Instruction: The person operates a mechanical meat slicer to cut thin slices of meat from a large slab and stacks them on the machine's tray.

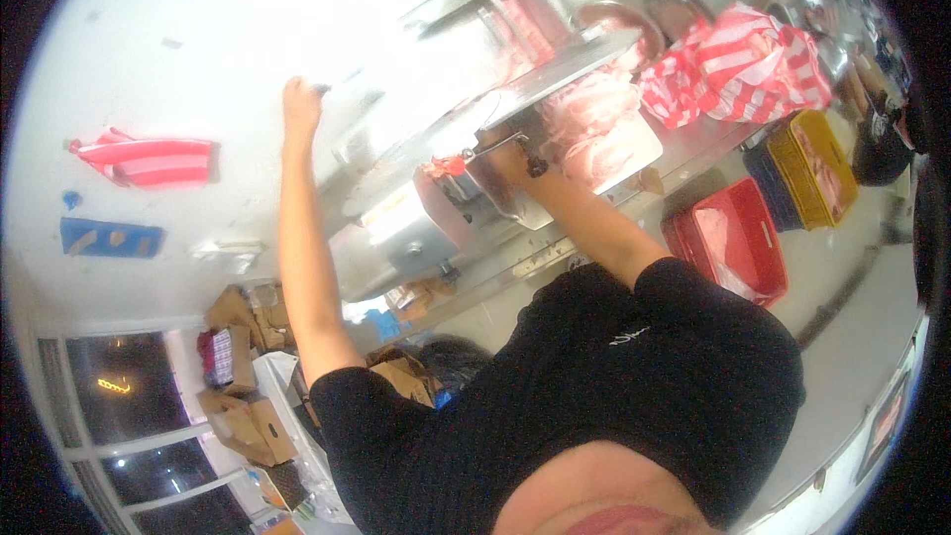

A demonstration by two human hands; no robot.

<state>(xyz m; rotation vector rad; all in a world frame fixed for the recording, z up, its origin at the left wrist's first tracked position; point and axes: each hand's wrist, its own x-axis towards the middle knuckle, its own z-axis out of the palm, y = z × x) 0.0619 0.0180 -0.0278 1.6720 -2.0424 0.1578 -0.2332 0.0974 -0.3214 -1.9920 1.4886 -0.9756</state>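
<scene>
A stainless-steel meat slicer stands before me, with pink meat in its upper part. My left hand is raised at the slicer's far left, fingers curled; glare hides what it grips, though a small dark piece shows beside it. Under the slicer's metal edge, my right hand reaches in beside a pile of thin pale-pink meat slices on a white tray. Metal parts partly cover its fingers. A scrap of red meat lies on the machine, left of that hand.
Red-and-white striped plastic bags sit right of the meat. Lower right are a red crate and a yellow crate. Cardboard boxes stack at lower left. A striped bag and blue sheet are on the white surface at left.
</scene>
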